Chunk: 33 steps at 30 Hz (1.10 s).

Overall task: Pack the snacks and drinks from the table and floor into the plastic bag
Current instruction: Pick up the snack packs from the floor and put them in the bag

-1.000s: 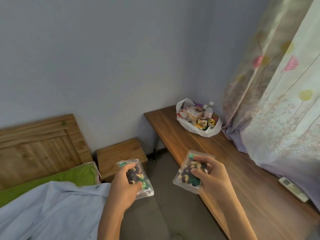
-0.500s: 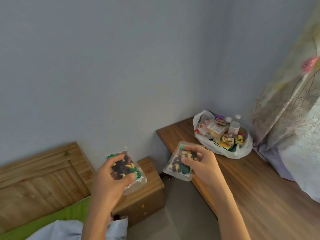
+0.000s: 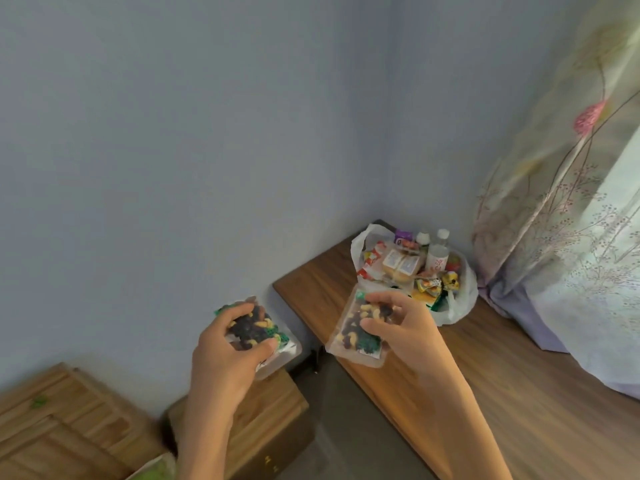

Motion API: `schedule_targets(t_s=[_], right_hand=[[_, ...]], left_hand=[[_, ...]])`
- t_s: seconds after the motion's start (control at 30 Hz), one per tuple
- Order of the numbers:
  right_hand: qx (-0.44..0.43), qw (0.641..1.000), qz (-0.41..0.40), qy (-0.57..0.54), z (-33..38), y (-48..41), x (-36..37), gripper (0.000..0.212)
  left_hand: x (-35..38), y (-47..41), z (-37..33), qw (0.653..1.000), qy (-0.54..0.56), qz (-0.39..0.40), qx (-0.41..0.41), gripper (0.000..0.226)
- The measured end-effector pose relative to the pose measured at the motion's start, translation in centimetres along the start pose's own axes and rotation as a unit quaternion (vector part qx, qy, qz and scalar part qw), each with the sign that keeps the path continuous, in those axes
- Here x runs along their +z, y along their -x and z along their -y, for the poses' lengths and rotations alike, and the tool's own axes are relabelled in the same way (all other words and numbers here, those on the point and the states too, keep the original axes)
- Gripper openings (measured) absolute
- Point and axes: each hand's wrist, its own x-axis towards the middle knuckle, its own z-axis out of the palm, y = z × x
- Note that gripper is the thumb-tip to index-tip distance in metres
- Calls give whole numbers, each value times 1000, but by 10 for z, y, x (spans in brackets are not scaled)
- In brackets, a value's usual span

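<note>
My left hand (image 3: 221,355) grips a clear pouch of mixed nuts (image 3: 258,332) above the small wooden stool. My right hand (image 3: 403,329) grips a second clear nut pouch (image 3: 356,336), held just in front of the white plastic bag (image 3: 460,299). The bag sits open on the wooden table (image 3: 519,393) in the far corner. It holds several snack packets, wrapped buns and two small bottles (image 3: 437,251). The right pouch is near the bag's front rim, apart from it.
A flowered curtain (image 3: 571,220) hangs at the right and drapes onto the table beside the bag. A wooden stool (image 3: 266,424) stands between the table and a wooden headboard (image 3: 62,427). Grey floor lies below. Blue-grey walls meet behind the bag.
Both hands with their pouches have moved forward toward the bag. The view has swung closer to the table corner, and the bed has left the frame.
</note>
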Motion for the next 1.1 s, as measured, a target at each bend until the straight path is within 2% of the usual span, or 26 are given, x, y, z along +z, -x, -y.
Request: schedule_targets(t_s=[0.13,0.43,0.6,0.8,0.87,1.1], right_hand=[[-1,997,-79,-14,-3,-36,-34,38],[98,979,-176,-8,-33,-135,-92,38],[114,959,-258,-17,-32,-193,-109,36],[169,944,-281,-37,-53,-242,-97,37],[189,940,-280,-44,-60,-254,-92,38],[242,922,-295,-67,-98,-288,-76,39]], left_hand=[[50,-54,-23,998,8,63,29,66],[187,-189,-76,963,67,253,63,66],[247,-274,-96,934,176,309,-39,65],[306,-350,-75,904,216,353,-109,66],[318,-369,-65,900,204,361,-134,67],[359,-402,-26,907,103,384,-140,69]])
